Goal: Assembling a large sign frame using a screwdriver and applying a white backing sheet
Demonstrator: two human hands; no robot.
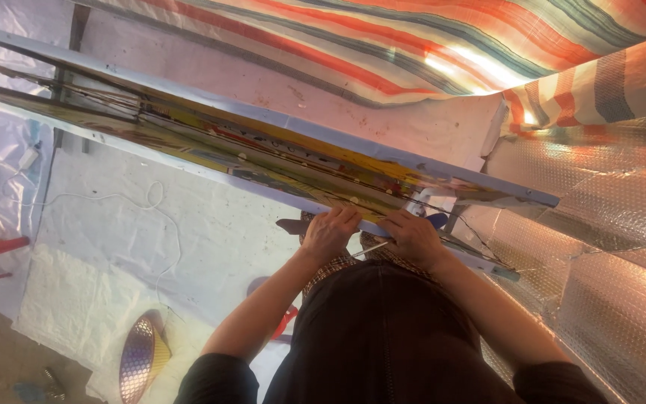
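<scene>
The embroidery frame [263, 153], a long pale-blue wooden frame with a colourful yellow, red and blue cloth stretched flat inside it, runs slantwise across the head view from the upper left to the lower right, and both hands work at its near rail towards the right end. The left hand [329, 232] rests on the rail with its fingers curled over the edge onto the cloth; its grip is loosely closed on the frame edge, and I cannot tell whether it pinches anything finer. The right hand [415, 236] lies just beside it, fingers bent down on the cloth, and a thin pale needle-like tool [368, 249] juts from beneath it towards the left hand, so its grip seems closed round that tool. Judging by the cloth, most of the visible length already carries dense colour, so the stitching looks well advanced, with the strip under the hands in work; how much lies bare is hidden by the steep angle. Beyond the frame, a striped tarpaulin [413, 45] hangs overhead, silver bubble foil [607, 247] lines the right side, a white cable [136, 202] trails over the white floor sheet [211, 232], and a perforated metal lamp shade [142, 353] lies low left.
</scene>
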